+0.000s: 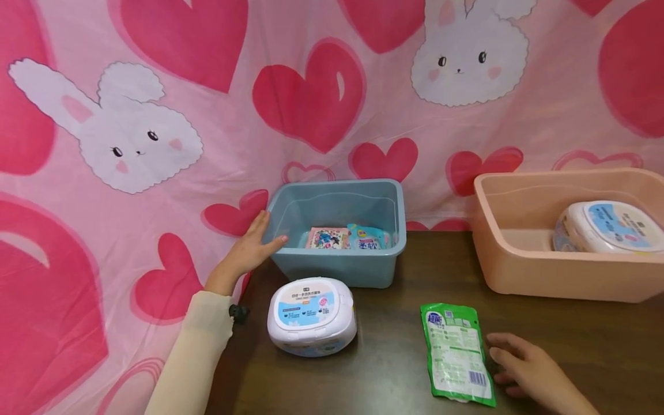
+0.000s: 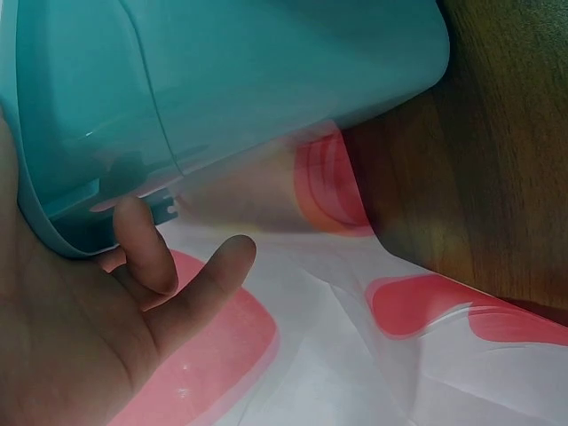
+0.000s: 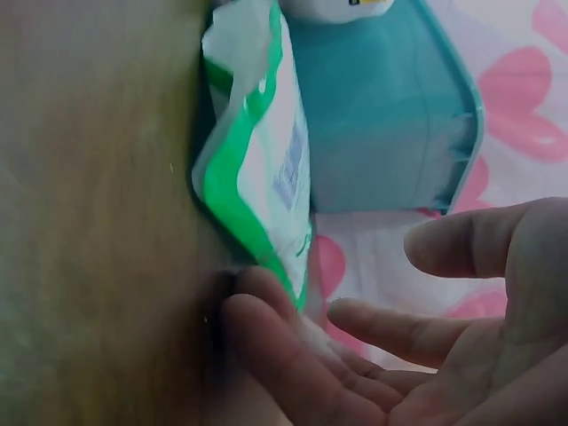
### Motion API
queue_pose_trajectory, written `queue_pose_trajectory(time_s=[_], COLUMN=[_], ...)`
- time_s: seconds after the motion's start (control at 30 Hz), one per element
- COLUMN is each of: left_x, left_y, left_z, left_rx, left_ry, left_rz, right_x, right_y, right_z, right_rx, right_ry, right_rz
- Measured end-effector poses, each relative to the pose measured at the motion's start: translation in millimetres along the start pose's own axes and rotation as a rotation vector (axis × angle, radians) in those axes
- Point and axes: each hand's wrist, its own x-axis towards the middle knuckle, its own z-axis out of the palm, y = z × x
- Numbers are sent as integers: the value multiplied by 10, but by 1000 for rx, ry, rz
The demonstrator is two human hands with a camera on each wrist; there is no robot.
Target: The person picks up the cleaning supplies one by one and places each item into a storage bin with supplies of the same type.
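My left hand [image 1: 254,245] rests at the left rim of a blue-grey plastic bin [image 1: 332,268], its thumb reaching over the edge. In the left wrist view, two of its fingers [image 2: 232,257] extend loosely outside the bin. Inside lie a pink patterned packet [image 1: 328,238] and a teal packet [image 1: 367,237]. A white lidded tub [image 1: 311,317] stands in front of the bin. To the right, a green and white pouch [image 1: 459,354] lies flat on the table. Beside its right edge is my right hand [image 1: 534,369], fingers loosely bent and holding nothing; contact with the pouch is unclear.
A peach plastic bin [image 1: 560,276] stands at the back right with another white tub [image 1: 612,227] inside. Behind the brown table [image 1: 389,357] hangs a pink cloth [image 1: 228,132] with hearts and rabbits, also along the left side.
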Motion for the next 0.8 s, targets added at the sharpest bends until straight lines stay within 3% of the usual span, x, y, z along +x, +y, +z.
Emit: queue_pose_trajectory(time_s=[0.27, 0.4, 0.63, 0.73, 0.8], left_x=[7, 0, -17, -13, 0], left_y=[8, -1, -11, -7, -7], left_z=[-13, -10, -5, -1, 2], left_rx=[2, 4, -9, -3, 0], left_ry=[-7, -5, 6, 3, 0], left_rz=[-14, -23, -32, -32, -31], right_x=[-153, -178, -209, -221, -225], right_y=[101, 167, 240, 281, 296], right_z=[42, 40, -37, -23, 33], right_rx=[-19, 104, 309, 297, 209], right_ry=[-32, -98, -294, -283, -227], right_rz=[58, 48, -28, -36, -41])
